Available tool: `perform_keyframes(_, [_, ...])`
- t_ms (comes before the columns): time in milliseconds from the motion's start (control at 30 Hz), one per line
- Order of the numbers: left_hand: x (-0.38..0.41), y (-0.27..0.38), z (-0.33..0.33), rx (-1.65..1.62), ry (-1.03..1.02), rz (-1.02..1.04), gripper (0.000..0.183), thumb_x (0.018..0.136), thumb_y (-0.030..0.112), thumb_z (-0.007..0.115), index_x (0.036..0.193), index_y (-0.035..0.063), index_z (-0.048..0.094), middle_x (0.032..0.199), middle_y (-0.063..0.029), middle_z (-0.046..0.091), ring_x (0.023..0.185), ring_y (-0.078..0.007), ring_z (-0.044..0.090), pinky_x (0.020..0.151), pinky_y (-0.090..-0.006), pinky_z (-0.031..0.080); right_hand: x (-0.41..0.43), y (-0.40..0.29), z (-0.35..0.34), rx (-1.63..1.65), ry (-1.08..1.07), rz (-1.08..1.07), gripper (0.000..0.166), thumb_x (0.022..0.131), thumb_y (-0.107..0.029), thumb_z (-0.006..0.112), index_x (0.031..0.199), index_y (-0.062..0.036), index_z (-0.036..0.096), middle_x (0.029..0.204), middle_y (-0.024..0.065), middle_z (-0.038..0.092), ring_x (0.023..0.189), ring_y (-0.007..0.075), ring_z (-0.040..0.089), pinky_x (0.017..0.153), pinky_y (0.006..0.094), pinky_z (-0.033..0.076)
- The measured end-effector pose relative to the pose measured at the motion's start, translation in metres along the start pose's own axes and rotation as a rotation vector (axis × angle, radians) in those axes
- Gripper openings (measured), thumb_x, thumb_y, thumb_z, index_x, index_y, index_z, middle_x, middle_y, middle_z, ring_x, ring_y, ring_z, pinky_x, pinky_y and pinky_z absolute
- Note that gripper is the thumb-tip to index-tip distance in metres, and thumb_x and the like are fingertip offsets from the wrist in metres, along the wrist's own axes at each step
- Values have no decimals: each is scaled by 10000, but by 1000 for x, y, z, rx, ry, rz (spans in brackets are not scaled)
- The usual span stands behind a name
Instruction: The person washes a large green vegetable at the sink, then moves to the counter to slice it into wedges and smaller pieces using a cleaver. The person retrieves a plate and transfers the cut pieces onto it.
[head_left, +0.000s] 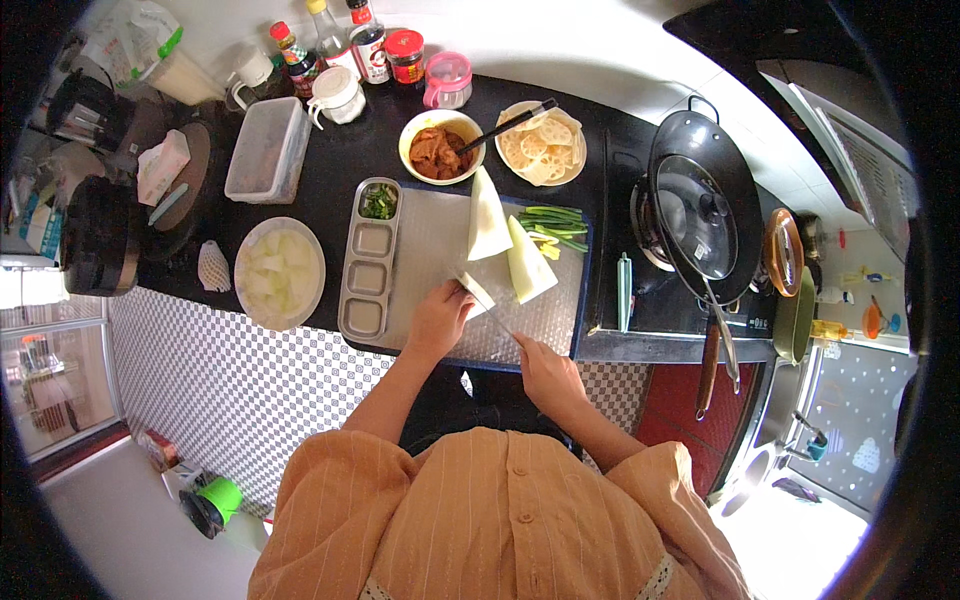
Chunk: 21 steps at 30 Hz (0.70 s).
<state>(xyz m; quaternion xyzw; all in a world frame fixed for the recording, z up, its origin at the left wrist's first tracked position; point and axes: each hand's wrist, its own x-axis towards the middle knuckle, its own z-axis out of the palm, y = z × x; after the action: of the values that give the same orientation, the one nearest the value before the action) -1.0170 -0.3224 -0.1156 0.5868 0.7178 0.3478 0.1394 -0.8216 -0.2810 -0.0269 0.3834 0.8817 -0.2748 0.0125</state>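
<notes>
My right hand (552, 376) grips the handle of a kitchen knife (498, 319), its blade slanting up and left across a pale vegetable piece (475, 292). On the left side of that piece, my left hand (441, 318) holds it with bent fingers against the metallic cutting board (435, 232). Two larger pale wedges, apparently winter melon, lie farther back: one wedge (487, 217) points away from me, the other wedge (531, 262) leans beside it. Cut green scallions (556, 226) rest at the board's right. Whether the blade has entered the piece is too small to tell.
Left of the board stand a steel compartment tray (372, 276) with chopped greens and a bowl of pale chunks (280, 271). Behind are a meat bowl (438, 147) with chopsticks and a plate of lotus root slices (541, 144). A lidded wok (701, 210) occupies the stove at right.
</notes>
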Motion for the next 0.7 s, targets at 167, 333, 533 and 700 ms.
perform_keyframes(167, [0, 3, -4, 52, -11, 11, 144, 733, 109, 640, 862, 57, 605, 870, -102, 590, 779, -297, 579, 663, -393, 484, -5, -11, -8, -99, -106, 70, 292, 866, -104, 429, 1150, -63, 482, 838, 163, 600, 627, 339, 613, 549, 417, 514])
perform_keyframes(333, [-4, -1, -2, 57, 6, 21, 217, 693, 89, 659, 901, 53, 605, 880, -107, 595, 780, -300, 582, 664, -396, 489, 0, -21, -8, -52, -199, 143, 276, 861, -98, 426, 1132, -57, 461, 865, 175, 608, 667, 379, 608, 591, 462, 502])
perform_keyframes(533, [-7, -1, 0, 24, 8, 2, 152, 726, 120, 660, 851, 59, 599, 898, -85, 582, 818, -274, 571, 690, -364, 487, 29, 7, 37, -47, -203, 125, 270, 843, -78, 410, 1111, -79, 446, 853, 198, 620, 728, 382, 623, 622, 457, 514])
perform_keyframes(700, [-8, 2, 1, 13, 16, -5, 155, 722, 113, 665, 839, 48, 587, 923, -81, 580, 820, -268, 575, 690, -357, 491, 52, 13, 40, -12, -299, 239, 300, 858, -120, 411, 1156, -97, 438, 853, 230, 617, 767, 430, 603, 655, 510, 486])
